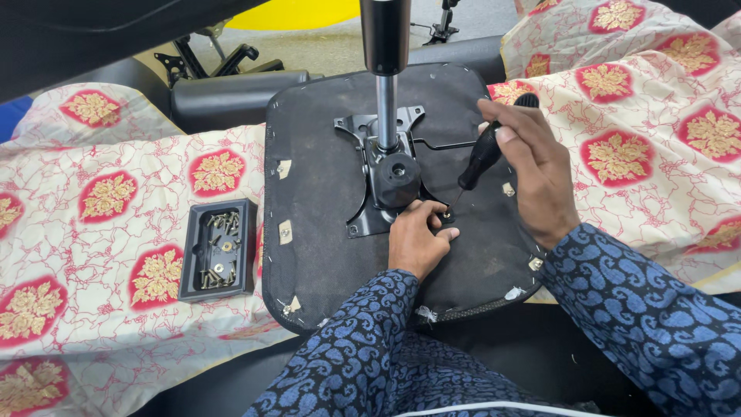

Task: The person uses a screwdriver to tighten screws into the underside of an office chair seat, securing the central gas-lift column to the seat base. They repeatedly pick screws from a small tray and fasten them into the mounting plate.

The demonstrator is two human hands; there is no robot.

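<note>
The right hand [532, 166] is gripping a screwdriver [485, 154], driving a screw [447, 208] the left hand [417, 235] is pinching at the metal plate's [356, 181] four o'clock corner, while more screws are waiting in the tray [218, 249].

left hand [417, 238] pinching low; right hand [532, 166] fisted, raised

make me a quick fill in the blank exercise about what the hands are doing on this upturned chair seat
1. The right hand grips a black-handled ____ with its tip at the metal bracket.
2. The left hand steadies a screw on the upturned ____ seat.
3. Spare screws lie in a black ____ to the left of the seat.
4. The cloth under the seat is cream with ____ and gold medallions.

Missing words: screwdriver; chair; tray; red
</note>
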